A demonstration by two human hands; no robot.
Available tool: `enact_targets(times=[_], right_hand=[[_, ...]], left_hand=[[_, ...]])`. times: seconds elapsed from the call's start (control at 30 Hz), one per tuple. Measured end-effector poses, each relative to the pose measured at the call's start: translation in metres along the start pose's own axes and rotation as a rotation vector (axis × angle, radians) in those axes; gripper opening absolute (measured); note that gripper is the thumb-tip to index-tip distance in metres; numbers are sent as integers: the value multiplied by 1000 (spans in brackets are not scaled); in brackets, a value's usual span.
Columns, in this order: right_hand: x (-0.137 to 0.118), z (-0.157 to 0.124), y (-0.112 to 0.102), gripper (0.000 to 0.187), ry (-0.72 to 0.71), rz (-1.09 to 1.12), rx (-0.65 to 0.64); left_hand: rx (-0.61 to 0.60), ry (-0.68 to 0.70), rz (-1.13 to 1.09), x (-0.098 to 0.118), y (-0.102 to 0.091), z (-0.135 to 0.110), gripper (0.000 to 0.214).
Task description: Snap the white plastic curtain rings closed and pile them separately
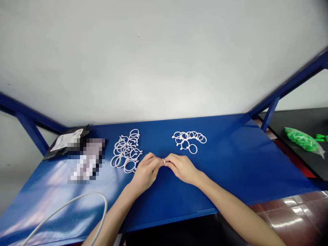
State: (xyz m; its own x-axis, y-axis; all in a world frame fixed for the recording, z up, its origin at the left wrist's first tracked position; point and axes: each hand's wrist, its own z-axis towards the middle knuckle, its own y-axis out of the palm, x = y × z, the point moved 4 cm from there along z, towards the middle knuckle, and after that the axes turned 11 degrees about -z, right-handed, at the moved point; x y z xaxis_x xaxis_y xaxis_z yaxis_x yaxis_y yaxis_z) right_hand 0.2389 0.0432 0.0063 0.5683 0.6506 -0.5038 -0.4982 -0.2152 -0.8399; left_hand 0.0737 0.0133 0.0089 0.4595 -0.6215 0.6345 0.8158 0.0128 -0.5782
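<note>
My left hand (147,171) and my right hand (183,168) meet at the fingertips over the middle of the blue table. Both are closed in a pinch on a small white piece (164,162). Fingers cover most of it, so I cannot tell whether it is one of the rings. Left of my left hand lies a heap of white rings (124,156) with small knobs on them, overlapping each other. A smaller group of white rings (185,145) is spread out beyond my right hand.
A black parcel (68,140) with a white label and a blurred-out item (87,159) lie at the left. A white cable (77,197) arcs across the front left. Blue frame bars (271,112) flank the blue table (225,160). A bag of green pieces (303,140) rests on a dark surface at right.
</note>
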Motion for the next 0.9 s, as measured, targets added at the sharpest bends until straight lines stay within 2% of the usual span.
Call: enact_targets(times=[0.07,0.13,0.2,0.27,0.33,0.43,0.5,0.73,0.83,0.9], right_hand=[[2,1,-5,22,14,-69,47],[10,2,-16,24,76,-174,157],[25,1,-31,26,228,-303,298],[44,-2,-45,24,417,-439,374],[59,-5,-52,21,556,-551,327],[70,-7,-56,17,651,-602,214],[69,-8,-59,17,677,-579,210],[62,-8,-71,19,704,-501,351],[58,-7,-66,22,620,-455,407],[49,-4,-57,22,498,-398,410]], left_hand=[[-9,-33,92,-4,-6,3,20],[39,-87,241,-14,-18,6,29],[129,-175,406,-31,-35,6,40],[187,-279,549,-50,-50,5,48],[174,-380,633,-67,-60,2,49],[171,-464,691,-79,-69,-1,37],[194,-470,709,-79,-72,-2,29],[215,-421,699,-69,-71,0,21],[278,-371,642,-58,-71,1,15],[293,-327,521,-47,-66,2,12]])
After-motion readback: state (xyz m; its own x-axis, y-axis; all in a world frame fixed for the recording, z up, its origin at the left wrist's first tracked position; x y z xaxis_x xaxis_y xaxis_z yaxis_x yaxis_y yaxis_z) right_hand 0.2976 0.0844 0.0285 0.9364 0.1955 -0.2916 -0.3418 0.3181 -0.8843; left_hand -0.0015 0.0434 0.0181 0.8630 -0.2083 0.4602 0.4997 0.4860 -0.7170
